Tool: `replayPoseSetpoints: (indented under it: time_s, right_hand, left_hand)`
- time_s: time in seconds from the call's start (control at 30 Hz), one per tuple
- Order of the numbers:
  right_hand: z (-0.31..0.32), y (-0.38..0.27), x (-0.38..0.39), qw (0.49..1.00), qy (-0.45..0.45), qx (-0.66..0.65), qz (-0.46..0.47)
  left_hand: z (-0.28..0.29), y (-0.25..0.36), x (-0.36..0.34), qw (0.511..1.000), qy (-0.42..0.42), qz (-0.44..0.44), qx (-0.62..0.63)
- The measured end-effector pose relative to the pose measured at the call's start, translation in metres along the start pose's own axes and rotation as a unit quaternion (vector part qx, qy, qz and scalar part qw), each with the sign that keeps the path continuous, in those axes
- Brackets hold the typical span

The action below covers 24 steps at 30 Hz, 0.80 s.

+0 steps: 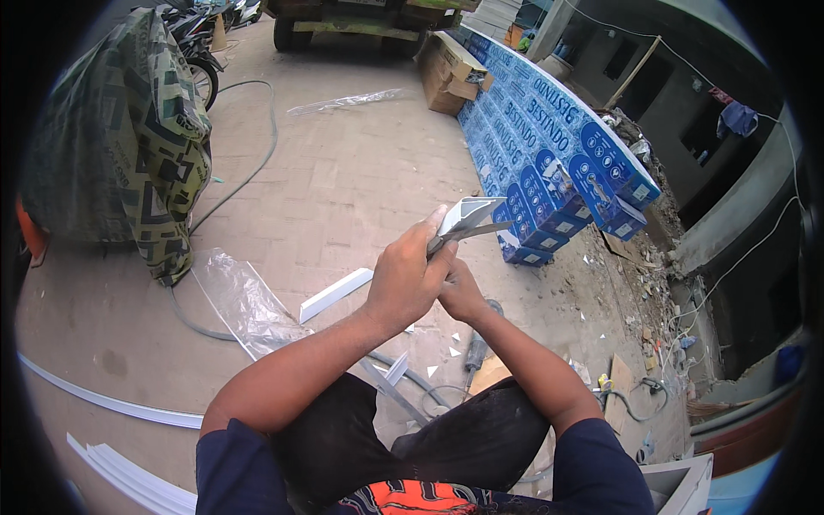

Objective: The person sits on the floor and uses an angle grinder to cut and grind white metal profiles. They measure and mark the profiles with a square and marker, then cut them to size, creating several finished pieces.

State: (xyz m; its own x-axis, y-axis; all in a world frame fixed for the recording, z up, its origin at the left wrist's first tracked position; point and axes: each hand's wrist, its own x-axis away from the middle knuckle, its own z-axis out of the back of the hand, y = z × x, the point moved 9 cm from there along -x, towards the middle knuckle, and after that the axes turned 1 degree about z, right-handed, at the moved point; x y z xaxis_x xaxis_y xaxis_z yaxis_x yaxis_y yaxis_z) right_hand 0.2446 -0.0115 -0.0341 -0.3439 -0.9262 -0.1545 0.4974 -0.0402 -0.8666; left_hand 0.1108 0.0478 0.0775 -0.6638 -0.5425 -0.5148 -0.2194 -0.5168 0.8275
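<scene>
Raised in front of me, my left hand (402, 273) is closed around a short white trim profile (470, 212) with an angled, hollow-looking end. Close against it, my right hand (461, 290) grips a knife whose grey blade (489, 229) lies along the profile's lower edge and points right. The knife's handle is mostly hidden by my fingers. Below my hands, on the paving, rest a short white strip (336, 294) and a crumpled clear plastic sheet (245, 300). A dark corded power tool (477, 348) lies beyond my knees among small white offcuts (455, 351).
Long white strips (129, 476) lie at the lower left. A camouflage cover (129, 146) drapes something at the left, with a grey hose (273, 137) beside it. Stacked blue boxes (532, 146) and a cardboard box (446, 77) line the right; a truck (360, 21) stands behind.
</scene>
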Motion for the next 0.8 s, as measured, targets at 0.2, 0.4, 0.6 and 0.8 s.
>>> replayPoseSetpoints:
  time_s: [0.2, 0.4, 0.6, 0.8]
  right_hand:
    - [-0.004, -0.007, 0.006, 1.0, 0.001, -0.007, 0.002]
    - [-0.001, -0.013, 0.006, 1.0, 0.016, 0.011, 0.017]
    - [-0.016, -0.02, 0.007, 0.993, -0.026, -0.111, -0.024]
    - [-0.011, 0.006, 0.004, 0.997, -0.015, -0.071, -0.003]
  left_hand:
    - [0.004, 0.003, -0.002, 1.0, 0.013, 0.011, -0.015]
    - [0.006, 0.01, -0.003, 1.0, 0.026, -0.01, -0.011]
    - [0.013, -0.017, -0.009, 0.985, -0.079, 0.139, 0.063]
    - [0.011, -0.013, -0.004, 0.999, 0.008, 0.045, 0.029]
